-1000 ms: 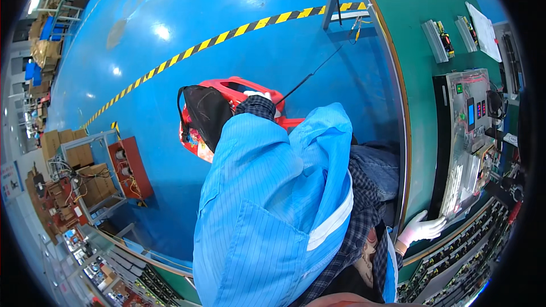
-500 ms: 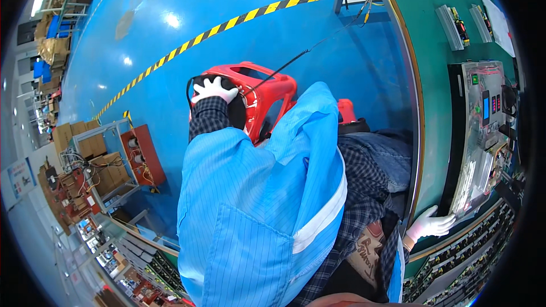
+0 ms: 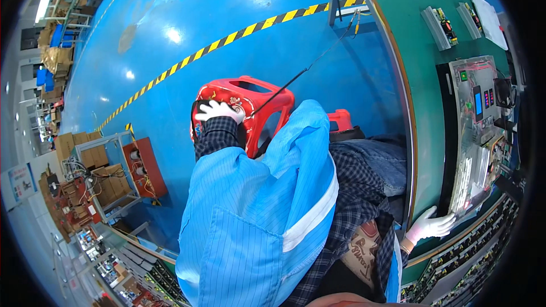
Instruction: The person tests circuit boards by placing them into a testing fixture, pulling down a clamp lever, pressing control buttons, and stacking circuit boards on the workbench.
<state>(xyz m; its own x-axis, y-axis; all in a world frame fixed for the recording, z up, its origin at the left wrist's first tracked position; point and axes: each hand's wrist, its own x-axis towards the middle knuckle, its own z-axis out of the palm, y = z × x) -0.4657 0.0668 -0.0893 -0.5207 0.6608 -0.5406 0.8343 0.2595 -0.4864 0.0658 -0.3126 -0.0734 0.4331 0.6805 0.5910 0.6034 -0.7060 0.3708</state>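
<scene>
My left hand (image 3: 219, 112), in a white glove, reaches out over a red plastic stool (image 3: 267, 102). Its fingers are spread over the patterned top of the stool and a black pad-like thing (image 3: 200, 111), partly hidden under the hand and sleeve. Whether the fingertips press on the pad or hover just above it is hard to make out. Far to the right, my right hand (image 3: 430, 224), also white-gloved, rests with fingers stretched out on the green bench (image 3: 424, 153). Its fingertips are by the lower end of a clear-covered test unit (image 3: 475, 131) with a small blue screen.
Two boards with metal heat sinks (image 3: 439, 28) and a white sheet (image 3: 487, 18) lie farther along the bench. A thin coiled cord (image 3: 293, 78) runs from the bench leg toward the stool. Racks of circuit boards (image 3: 460, 256) stand lower right; a red-panelled cart (image 3: 145, 167) is left.
The view has shifted a little. The black pad shows less, and more of the stool's patterned top shows around my left hand. My right hand stays by the test unit.
</scene>
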